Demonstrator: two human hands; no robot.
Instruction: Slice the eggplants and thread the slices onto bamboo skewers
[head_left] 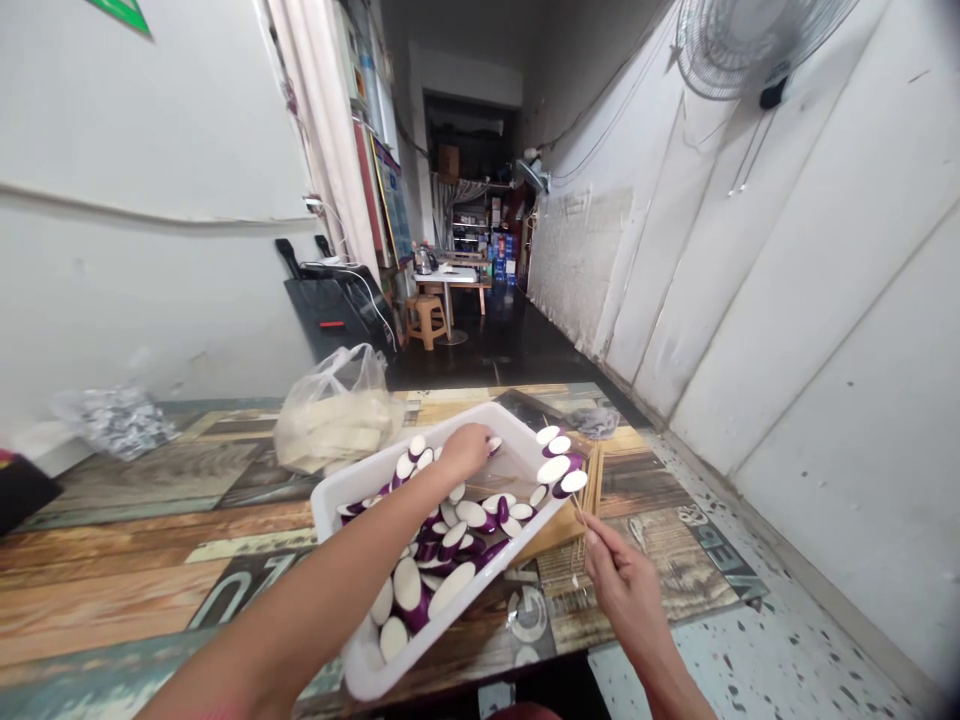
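Head view. The bamboo skewer [578, 512], a thin pale stick, is pinched near its lower end between the thumb and fingertips of the right hand [626, 590], whose other fingers are loosely curled. Its long axis runs from that hand up and slightly left, away from the person, and its loaded end points toward the far right corner of the white plastic tray [328, 503]. The threaded slices [556, 467], about four, sit close together on the upper part of the stick, just over the tray's right rim. Each is an oval disc with matte white flesh and a glossy purple rim of skin. The tray is rectangular, smooth-walled and set at an angle on the table [150, 560], whose top is printed with worn planks in brown, grey and teal. Loose eggplant slices [453, 543] of the same cut lie heaped in it, flesh sides mostly up. The left hand [466, 450] reaches into the far end of the tray, palm down, fingers bent onto a slice there; whether it has closed on that slice cannot be told. A tan slatted wooden piece [596, 478] shows at the tray's right edge, partly hidden beneath it. Behind the tray stands a translucent, crinkled plastic bag [337, 410] holding pale blocks.
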